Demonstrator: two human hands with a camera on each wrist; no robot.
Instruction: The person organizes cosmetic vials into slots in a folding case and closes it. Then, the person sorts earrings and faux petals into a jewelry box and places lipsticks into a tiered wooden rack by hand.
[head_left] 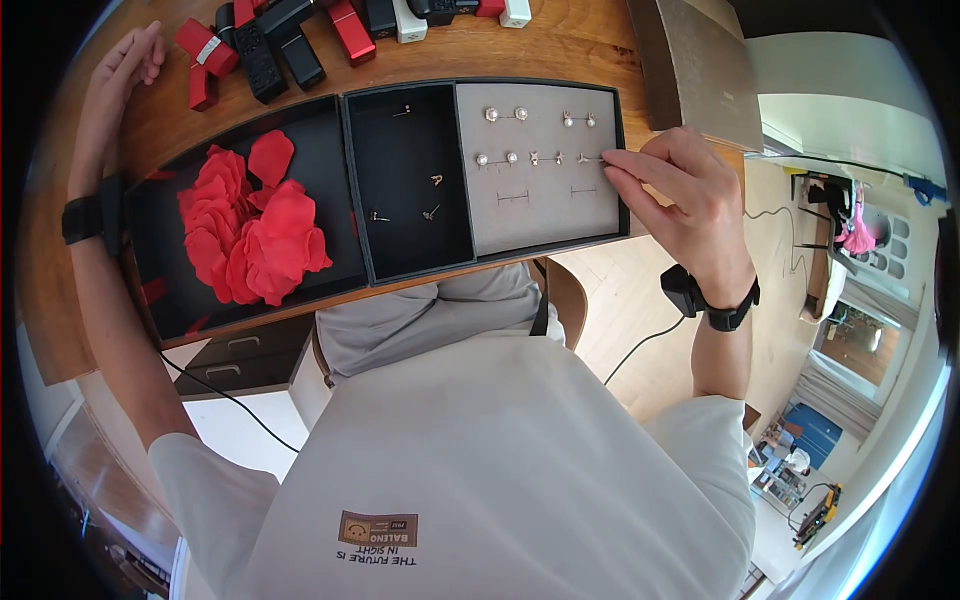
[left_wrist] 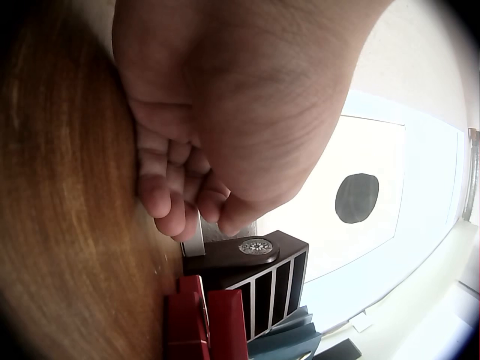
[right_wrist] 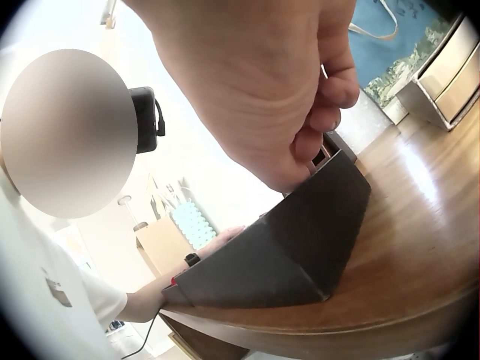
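My right hand pinches a small earring between thumb and forefinger at the right edge of the grey earring pad; the fingertips mostly hide it. Another small earring sits just left of those fingertips. Several pearl and star-shaped earrings stand in the pad's slits, while two slits in the lower row hold none. Loose earrings lie in the black middle compartment. Far to the left, my left hand rests on the wooden table, fingers loosely curled and holding nothing.
Red fabric petals fill part of the box's left compartment. Several red, black and white small boxes crowd the table's back edge near my left hand. A brown box stands behind my right hand.
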